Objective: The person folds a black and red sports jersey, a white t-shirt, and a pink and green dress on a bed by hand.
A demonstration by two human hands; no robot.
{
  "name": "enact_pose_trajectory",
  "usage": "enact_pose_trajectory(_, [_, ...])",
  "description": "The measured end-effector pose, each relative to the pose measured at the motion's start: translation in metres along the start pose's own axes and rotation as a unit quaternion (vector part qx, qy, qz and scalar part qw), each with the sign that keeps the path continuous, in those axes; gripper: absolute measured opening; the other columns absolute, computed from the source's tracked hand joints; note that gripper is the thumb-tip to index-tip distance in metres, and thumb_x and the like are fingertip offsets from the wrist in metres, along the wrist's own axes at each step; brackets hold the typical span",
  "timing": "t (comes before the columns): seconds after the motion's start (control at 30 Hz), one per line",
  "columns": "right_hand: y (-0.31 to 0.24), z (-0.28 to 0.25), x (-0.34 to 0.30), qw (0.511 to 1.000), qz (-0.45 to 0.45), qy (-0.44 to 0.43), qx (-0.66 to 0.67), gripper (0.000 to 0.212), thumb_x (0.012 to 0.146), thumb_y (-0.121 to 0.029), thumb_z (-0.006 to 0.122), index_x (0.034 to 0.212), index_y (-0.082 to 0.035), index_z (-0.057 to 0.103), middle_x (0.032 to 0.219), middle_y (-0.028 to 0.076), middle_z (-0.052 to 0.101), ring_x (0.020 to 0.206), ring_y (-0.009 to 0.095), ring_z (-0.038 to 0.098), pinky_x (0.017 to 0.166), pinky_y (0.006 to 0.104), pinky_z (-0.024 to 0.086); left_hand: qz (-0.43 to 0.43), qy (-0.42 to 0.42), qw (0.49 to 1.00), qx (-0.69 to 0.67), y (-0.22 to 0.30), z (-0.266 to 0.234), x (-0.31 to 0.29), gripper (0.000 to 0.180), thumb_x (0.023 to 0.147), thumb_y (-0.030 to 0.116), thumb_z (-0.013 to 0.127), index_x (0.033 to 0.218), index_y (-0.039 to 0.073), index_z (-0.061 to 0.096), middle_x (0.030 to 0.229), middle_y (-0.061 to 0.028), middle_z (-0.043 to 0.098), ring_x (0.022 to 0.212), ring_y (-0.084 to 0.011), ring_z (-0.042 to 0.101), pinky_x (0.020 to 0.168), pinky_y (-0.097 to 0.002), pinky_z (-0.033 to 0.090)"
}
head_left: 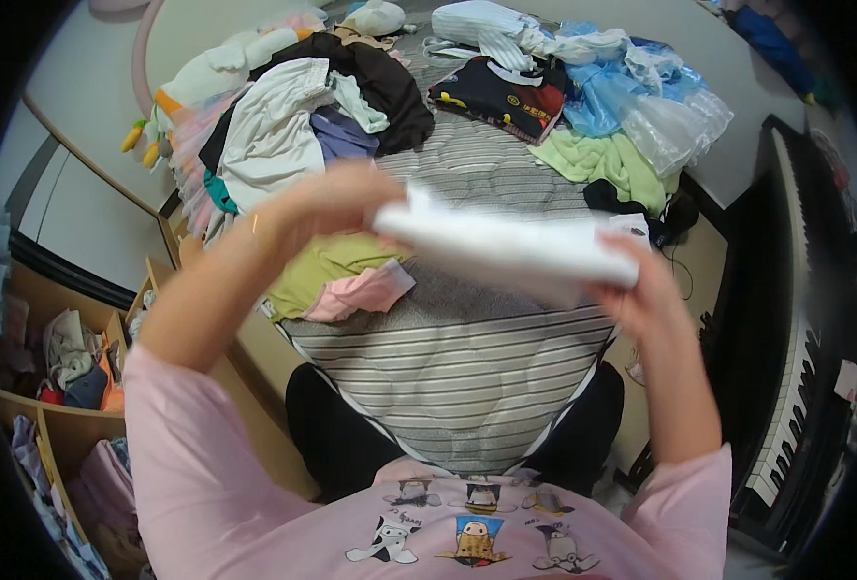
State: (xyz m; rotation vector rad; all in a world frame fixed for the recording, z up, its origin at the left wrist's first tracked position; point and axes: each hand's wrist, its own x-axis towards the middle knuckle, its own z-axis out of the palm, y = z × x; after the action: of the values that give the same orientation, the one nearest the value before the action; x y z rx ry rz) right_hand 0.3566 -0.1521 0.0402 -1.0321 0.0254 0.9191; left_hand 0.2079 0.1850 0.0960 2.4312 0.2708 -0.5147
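Striped mattress (467, 382): spread before you, with heaped clothes (278, 126) at its far left. White cloth (515, 244): blurred, above the mattress; you appear to be shaking out or folding it, and the next move would call for lowering it flat. Left hand (359, 198) and right hand (649, 290): well apart, each closed on one end of the cloth.

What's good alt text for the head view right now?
The left hand and right hand hold a blurred white cloth between them, above a striped mattress. Clothes lie heaped toward its far end; a piano keyboard runs along the right.
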Motion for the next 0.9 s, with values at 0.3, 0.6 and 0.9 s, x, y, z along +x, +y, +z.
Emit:
enact_pose_trajectory(0.3, [-0.112, 0.067, 0.260, 0.969, -0.239, -0.033, 0.056, 0.044, 0.096, 0.001, 0.064, 0.133, 0.013, 0.045, 0.130, 0.025, 0.054, 0.115, 0.038, 0.062, 0.099, 0.0467, 0.061, 0.086, 0.386, 0.852, -0.344, -0.038, -0.178, 0.260, 0.010, 0.087, 0.006, 0.071, 0.085, -0.003, 0.069, 0.073, -0.0085, 0.064, 0.065, -0.0156, 0.065, 0.052, -0.0255, 0.048])
enact_pose_trajectory(0.6, [0.002, -0.025, 0.378, 0.989, -0.121, 0.057, 0.058, 0.021, 0.096, 0.008, 0.051, 0.115, 0.017, 0.052, 0.115, 0.024, 0.061, 0.098, 0.037, 0.069, 0.091, 0.0403, 0.065, -0.089, 0.450, 0.697, -0.552, -0.150, -0.056, 0.328, 0.010, 0.094, -0.006, 0.051, 0.089, -0.007, 0.059, 0.083, -0.0143, 0.061, 0.069, -0.0260, 0.070, 0.058, -0.0358, 0.061])
enact_pose_trajectory(0.9, [0.090, -0.019, 0.203, 0.774, -0.297, -0.049, -0.556, 0.040, 0.096, -0.020, 0.064, 0.131, -0.001, 0.061, 0.132, 0.020, 0.062, 0.125, 0.032, 0.060, 0.106, 0.0443, 0.046, 0.138, 0.220, 0.935, -0.243, -0.109, -0.013, 0.055, 0.027, 0.100, 0.022, 0.068, 0.115, 0.000, 0.067, 0.105, -0.0032, 0.072, 0.093, -0.0083, 0.065, 0.079, -0.0247, 0.052])
